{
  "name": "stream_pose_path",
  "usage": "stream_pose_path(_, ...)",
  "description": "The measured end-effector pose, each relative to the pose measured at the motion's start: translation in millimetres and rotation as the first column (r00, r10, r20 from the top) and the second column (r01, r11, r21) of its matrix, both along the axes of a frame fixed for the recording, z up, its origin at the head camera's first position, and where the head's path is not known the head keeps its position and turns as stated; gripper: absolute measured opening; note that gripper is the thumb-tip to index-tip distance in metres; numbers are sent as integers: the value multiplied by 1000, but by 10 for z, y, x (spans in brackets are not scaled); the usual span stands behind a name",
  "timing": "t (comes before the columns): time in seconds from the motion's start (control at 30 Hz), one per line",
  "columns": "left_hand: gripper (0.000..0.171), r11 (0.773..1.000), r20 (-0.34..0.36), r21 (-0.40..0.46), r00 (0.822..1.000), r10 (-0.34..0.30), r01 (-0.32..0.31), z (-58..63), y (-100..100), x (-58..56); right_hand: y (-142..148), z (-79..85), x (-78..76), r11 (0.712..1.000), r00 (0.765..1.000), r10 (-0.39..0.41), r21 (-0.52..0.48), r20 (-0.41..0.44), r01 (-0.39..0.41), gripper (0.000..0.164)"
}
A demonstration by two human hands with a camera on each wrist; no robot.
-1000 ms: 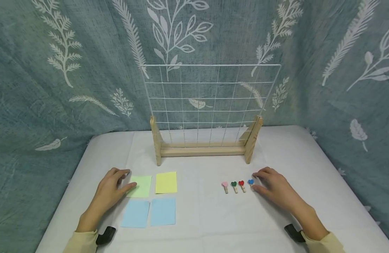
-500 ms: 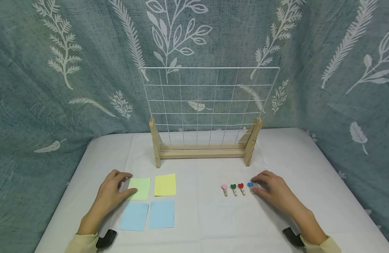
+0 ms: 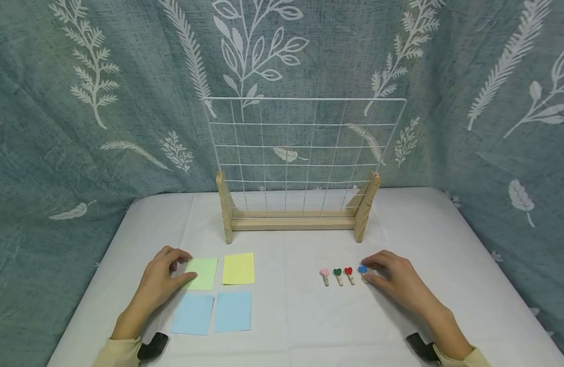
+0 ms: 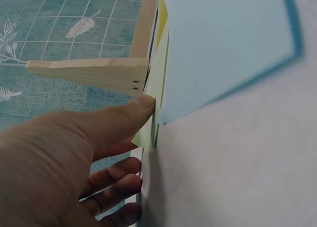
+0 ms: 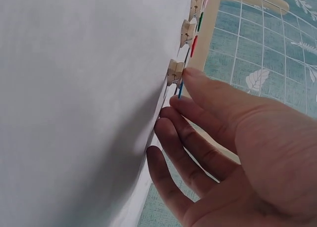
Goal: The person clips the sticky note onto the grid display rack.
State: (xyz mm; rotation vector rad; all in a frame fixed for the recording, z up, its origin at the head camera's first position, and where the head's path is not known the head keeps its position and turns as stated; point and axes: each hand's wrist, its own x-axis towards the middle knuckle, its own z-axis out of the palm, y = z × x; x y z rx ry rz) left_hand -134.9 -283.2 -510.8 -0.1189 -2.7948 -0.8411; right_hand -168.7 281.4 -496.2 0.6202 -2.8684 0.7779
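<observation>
Paper note (image 3: 206, 274), green (likely light, floppy; lift by left edge), touched by left hand (image 3: 158, 280), grip unclear; right hand (image 3: 398, 279) pinches blue heart clip (image 3: 361, 269).

We see a curtained-off work table (image 3: 282, 344), room type unclear: leaf-printed cloth (image 3: 139, 66) hangs from nine through twelve to three o'clock, white sheeting (image 3: 304, 311) spread at six.
</observation>
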Motion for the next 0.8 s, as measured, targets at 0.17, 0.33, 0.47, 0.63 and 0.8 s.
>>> stream_pose_path(0.17,36,1000,-33,17,999,-2,2,-31,-13,-6,-10,-15,0,1000,1000,7,-13,18,-6,28)
stream_pose_path(0.33,32,999,-76,37,997,-5,8,-42,-2,3,-8,-20,-6,1000,1000,10,0,28,-10,30)
stream_pose_path(0.47,31,999,-91,44,996,5,-1,-50,6,1,-4,-15,-3,1000,999,6,-2,32,-6,32)
stream_pose_path(0.63,31,998,-105,60,994,14,-8,-68,5,-4,-8,-4,-2,999,999,1,-37,40,0,34)
stream_pose_path(0.8,25,997,-140,82,990,23,-12,-80,7,-11,-15,5,-7,997,998,8,-79,59,-3,30)
